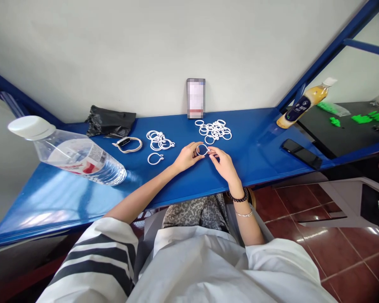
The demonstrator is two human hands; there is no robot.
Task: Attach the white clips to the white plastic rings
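Observation:
Between my hands, just above the blue table (252,147), is a white plastic ring (198,153) with a small knob on its right side. My left hand (188,156) pinches the ring's left edge between thumb and fingers. The fingertips of my right hand (223,163) close on the knob. Beyond them lies a pile of similar white rings (217,130). Left of my left hand is a smaller group of white rings (159,141), and one single ring (154,159) lies nearer to me with a gap at its right side.
A large water bottle (78,155) stands at the left, near a pale smartwatch (129,145) and a black plastic bag (110,122). A phone (196,99) leans on the wall. At the right are a yellow drink bottle (305,105) and a dark phone (301,153).

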